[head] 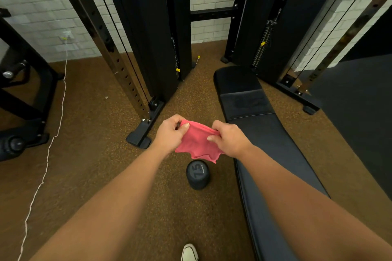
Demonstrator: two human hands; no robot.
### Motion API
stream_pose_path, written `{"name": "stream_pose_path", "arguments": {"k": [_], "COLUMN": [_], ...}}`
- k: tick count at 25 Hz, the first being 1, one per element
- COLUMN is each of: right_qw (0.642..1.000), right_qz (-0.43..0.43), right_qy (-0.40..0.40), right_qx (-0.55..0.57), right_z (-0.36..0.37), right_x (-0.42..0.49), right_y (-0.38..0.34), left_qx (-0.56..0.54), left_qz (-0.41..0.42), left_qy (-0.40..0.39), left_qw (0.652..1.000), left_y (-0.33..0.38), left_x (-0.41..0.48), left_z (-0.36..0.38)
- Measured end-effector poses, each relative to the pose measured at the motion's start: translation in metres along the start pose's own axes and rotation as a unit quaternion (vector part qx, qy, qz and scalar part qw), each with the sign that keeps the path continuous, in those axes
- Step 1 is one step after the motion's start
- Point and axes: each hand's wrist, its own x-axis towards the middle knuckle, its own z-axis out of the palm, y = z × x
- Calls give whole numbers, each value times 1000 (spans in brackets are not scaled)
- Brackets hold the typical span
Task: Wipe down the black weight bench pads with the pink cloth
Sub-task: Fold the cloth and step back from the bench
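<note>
Head camera: a person's left hand (171, 133) and right hand (229, 140) hold a pink cloth (198, 143) between them in the air, above a brown speckled floor (95, 133) and just left of a black weight bench (275, 154). Each grip is closed on the cloth's upper edge, thumb pinching it against curled fingers. The cloth's lower part hangs loose and crumpled. It does not touch the bench pads, which run away from the camera under the right forearm. A dark dumbbell (198, 174) marked 7.5 rests on the floor below the cloth. Black cable machine uprights (148, 38) rise behind.
</note>
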Motion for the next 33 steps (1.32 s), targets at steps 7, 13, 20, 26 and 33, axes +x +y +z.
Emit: {"name": "stream_pose_path", "arguments": {"k": [7, 13, 20, 26, 33], "right_qw": [998, 993, 987, 988, 977], "right_qz": [2, 1, 25, 65, 28], "right_qy": [-55, -95, -102, -87, -137], "right_qx": [-44, -74, -125, -106, -162], "right_z": [33, 70, 121, 162, 223], "right_x": [41, 72, 91, 114, 113], "right_y": [10, 35, 73, 109, 141], "left_qx": [-17, 22, 67, 82, 142], "left_qz": [-50, -65, -103, -117, -110], "left_qy": [-13, -2, -14, 5, -20], "left_qw": [999, 998, 992, 990, 984], "left_y": [-50, -99, -151, -189, -244], "left_x": [33, 58, 79, 93, 82], "left_z": [0, 19, 58, 90, 113]}}
